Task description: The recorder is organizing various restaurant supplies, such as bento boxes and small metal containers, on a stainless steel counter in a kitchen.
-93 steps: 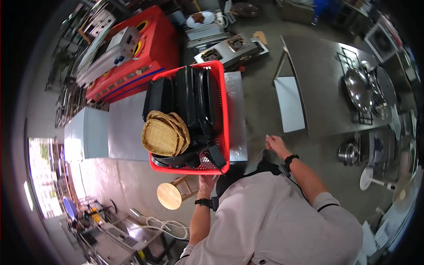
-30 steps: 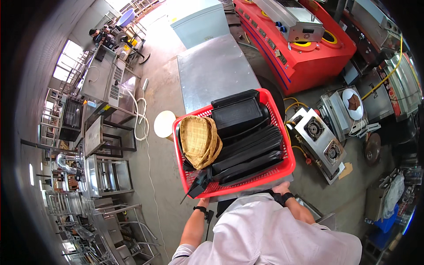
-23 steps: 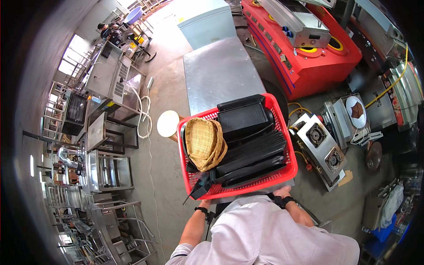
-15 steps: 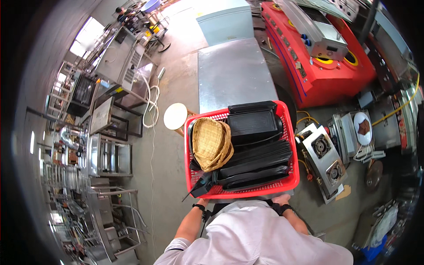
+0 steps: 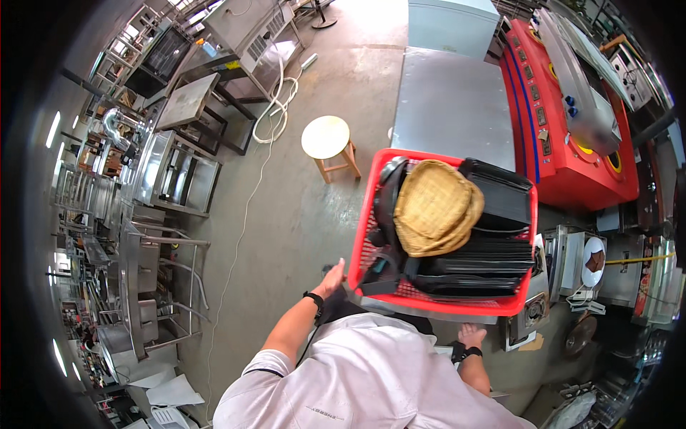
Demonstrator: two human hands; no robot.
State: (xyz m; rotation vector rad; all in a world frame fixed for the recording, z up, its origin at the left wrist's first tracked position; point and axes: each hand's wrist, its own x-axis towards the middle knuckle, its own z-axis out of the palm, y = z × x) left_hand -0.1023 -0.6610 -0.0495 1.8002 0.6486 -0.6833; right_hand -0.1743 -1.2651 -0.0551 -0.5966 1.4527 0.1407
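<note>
The left hand (image 5: 331, 277) has come off the red basket (image 5: 364, 236) and now hangs open just beside its left edge, at the lower middle of the frame. The right hand (image 5: 471, 334) has dropped under the basket's near rim. The basket has shifted right, and the round stool (image 5: 326, 137) now stands well apart, upper middle.

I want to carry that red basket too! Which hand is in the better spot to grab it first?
Probably the left. The left hand is open right beside the red basket's near corner, level with its rim. The right hand sits lower, under the basket's front edge, and I cannot tell whether it touches it.
</note>
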